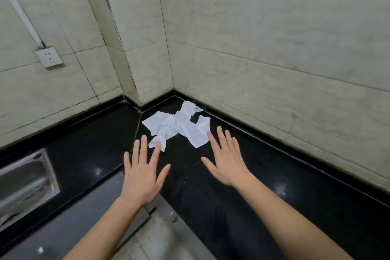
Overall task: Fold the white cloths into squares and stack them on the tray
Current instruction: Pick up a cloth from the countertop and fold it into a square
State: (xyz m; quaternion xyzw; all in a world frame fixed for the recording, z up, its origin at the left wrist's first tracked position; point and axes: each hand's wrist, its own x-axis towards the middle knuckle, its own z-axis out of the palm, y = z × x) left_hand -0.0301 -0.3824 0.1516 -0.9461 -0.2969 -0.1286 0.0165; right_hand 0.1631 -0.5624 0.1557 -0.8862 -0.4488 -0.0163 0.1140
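Note:
A crumpled heap of white cloths [178, 125] lies on the black stone counter [242, 175], close to the inner corner of the tiled walls. My left hand [142, 175] is held flat with its fingers spread, just short of the heap's near left edge. My right hand [226, 161] is spread the same way by the heap's near right edge, its index fingertip at the cloth's border. Neither hand holds anything. No tray is in view.
A steel sink [25, 183] is set into the counter at the left. A wall socket [49, 56] sits on the left tiled wall. The counter's front edge and a tiled floor [160, 236] lie below my arms.

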